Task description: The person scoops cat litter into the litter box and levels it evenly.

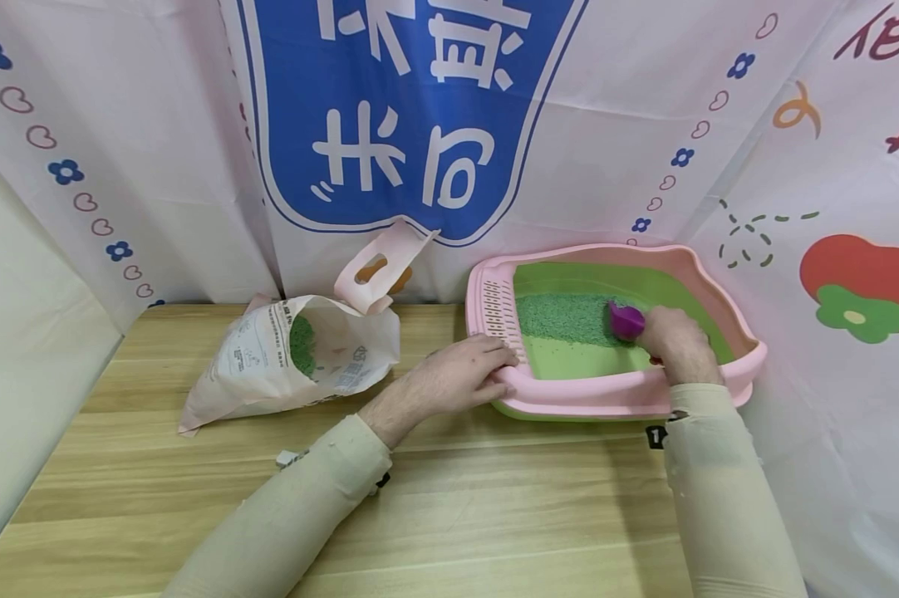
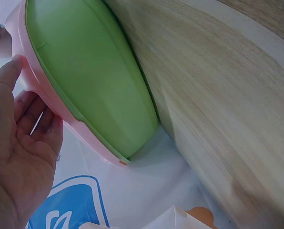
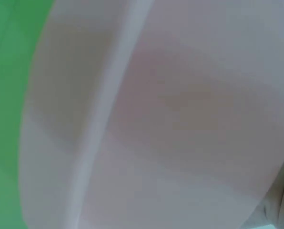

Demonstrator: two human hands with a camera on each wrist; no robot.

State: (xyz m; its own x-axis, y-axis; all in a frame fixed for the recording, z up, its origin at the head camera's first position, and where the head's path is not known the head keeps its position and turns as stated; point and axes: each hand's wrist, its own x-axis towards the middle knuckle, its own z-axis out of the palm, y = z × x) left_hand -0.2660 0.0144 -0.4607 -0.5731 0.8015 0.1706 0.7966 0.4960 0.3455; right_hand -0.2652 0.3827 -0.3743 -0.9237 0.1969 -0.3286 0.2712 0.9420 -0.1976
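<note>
A pink-rimmed litter tray [image 1: 606, 392] with a green base stands at the back right of the table, green granules [image 1: 562, 319] spread over its floor. Inside it, my right hand [image 1: 675, 339] grips a purple scoop [image 1: 626, 321], whose head touches the granules; the handle is mostly hidden by the hand. My left hand [image 1: 460, 375] holds the tray's front left corner, beside the slotted panel [image 1: 500, 320]. Thumb and fingers stand on the pink rim [image 2: 39, 83] in the left wrist view. Only the tray's wall [image 3: 180, 119] and a sliver of hand show in the right wrist view.
An unsealed white bag [image 1: 248, 357] of green granules lies on the wooden table [image 1: 449, 507] at the left, its torn pink handle flap [image 1: 382, 270] sticking up. A small white object [image 1: 288, 458] sits by the left forearm. Printed cloth [image 1: 599, 149] hangs right behind the tray.
</note>
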